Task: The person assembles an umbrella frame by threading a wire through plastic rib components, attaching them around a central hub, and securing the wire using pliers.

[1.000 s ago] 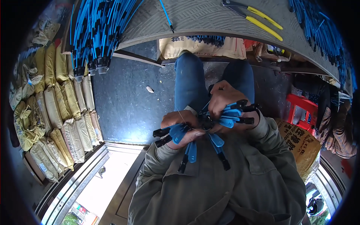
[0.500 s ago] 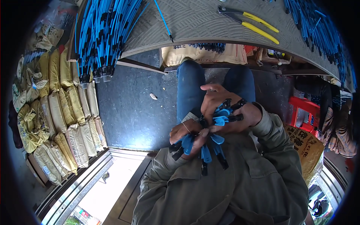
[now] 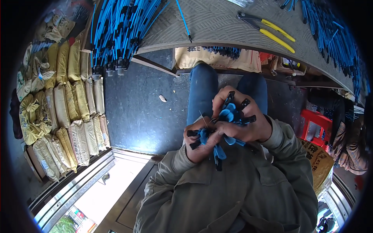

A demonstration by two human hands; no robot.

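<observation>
Above my lap, my left hand (image 3: 199, 147) and my right hand (image 3: 246, 126) meet around a bunch of blue-and-black plastic pieces (image 3: 226, 115). These have flat, rounded blue parts and black ends, and they stick out on several sides between my fingers. Both hands are closed on the bunch, thumbs close together at its middle. A thin wire-like strand (image 3: 203, 119) rises beside my left hand. Where my fingers pinch the bunch is partly hidden.
On the grey patterned table (image 3: 210, 25) ahead lie yellow-handled pliers (image 3: 268, 31) and a heap of blue rods with black ends (image 3: 120, 31); another heap (image 3: 330, 35) is at the right. Filled sacks (image 3: 72, 101) are stacked left. A red plastic stool (image 3: 316, 126) stands right.
My hands have drawn closer together and my left hand has turned with its pieces. The right index finger, earlier stretched out, is now curled in. The whole view has shifted slightly.
</observation>
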